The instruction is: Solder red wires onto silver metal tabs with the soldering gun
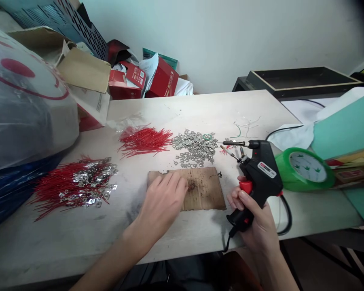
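My right hand [255,210] is wrapped round the handle of a black soldering gun [262,169], whose tip points left above the table. My left hand [166,198] rests over the left part of a scorched piece of cardboard [206,190], fingers curled down together; what they hold, if anything, is hidden. Behind the cardboard lies a pile of small metal tabs [195,145], with a bundle of red wires [145,140] to its left. Farther left, red wires with metal tabs at their ends [75,184] are heaped together.
A green tape roll [305,169] stands right of the soldering gun. A large plastic bag [30,93] and an open carton [85,68] fill the left side. Red boxes [164,79] stand behind the table [133,107]. Wire scraps [245,127] lie at the back right.
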`<state>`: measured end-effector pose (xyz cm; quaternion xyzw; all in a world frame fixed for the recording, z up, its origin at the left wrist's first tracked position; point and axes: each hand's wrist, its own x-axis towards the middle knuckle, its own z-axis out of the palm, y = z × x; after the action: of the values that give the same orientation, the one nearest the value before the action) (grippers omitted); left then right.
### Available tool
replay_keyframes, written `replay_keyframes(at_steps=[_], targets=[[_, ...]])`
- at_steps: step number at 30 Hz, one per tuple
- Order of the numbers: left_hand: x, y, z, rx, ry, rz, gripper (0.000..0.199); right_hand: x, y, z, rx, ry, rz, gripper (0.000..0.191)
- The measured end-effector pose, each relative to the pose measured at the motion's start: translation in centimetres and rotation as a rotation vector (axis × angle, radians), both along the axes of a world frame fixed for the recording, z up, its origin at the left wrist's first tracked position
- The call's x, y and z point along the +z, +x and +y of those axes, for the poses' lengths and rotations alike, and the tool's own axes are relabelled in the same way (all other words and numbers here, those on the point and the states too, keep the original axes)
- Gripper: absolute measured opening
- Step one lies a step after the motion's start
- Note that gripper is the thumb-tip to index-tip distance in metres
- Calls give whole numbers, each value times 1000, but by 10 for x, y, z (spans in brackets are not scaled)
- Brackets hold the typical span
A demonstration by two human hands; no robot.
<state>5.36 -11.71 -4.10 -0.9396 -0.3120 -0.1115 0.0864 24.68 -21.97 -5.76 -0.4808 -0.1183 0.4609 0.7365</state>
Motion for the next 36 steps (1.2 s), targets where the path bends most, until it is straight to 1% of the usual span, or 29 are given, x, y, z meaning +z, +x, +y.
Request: replay_keyframes(at_steps=[5, 10, 14, 19, 25, 31, 36], targets=[[1, -1, 0, 7, -13, 9, 14, 5, -2, -1, 5, -29, 10, 35], [2, -18, 2, 36, 2, -23, 13, -1, 3, -3, 30, 15, 20, 36], [0, -26, 2, 49, -21, -43, 13, -4, 5, -4, 48, 1, 19, 36], [-1, -15, -4, 30, -35, -81, 13, -3, 4, -4, 49, 8, 25, 35], [-2, 1, -6, 40, -26, -39, 16, -6, 4, -4, 42, 37, 34, 34], [-6, 2, -5, 38, -54, -71, 15, -11, 4, -5, 40, 56, 35, 29], [-8, 3, -5, 43, -63, -68, 15, -8, 5, -5, 43, 52, 39, 29]])
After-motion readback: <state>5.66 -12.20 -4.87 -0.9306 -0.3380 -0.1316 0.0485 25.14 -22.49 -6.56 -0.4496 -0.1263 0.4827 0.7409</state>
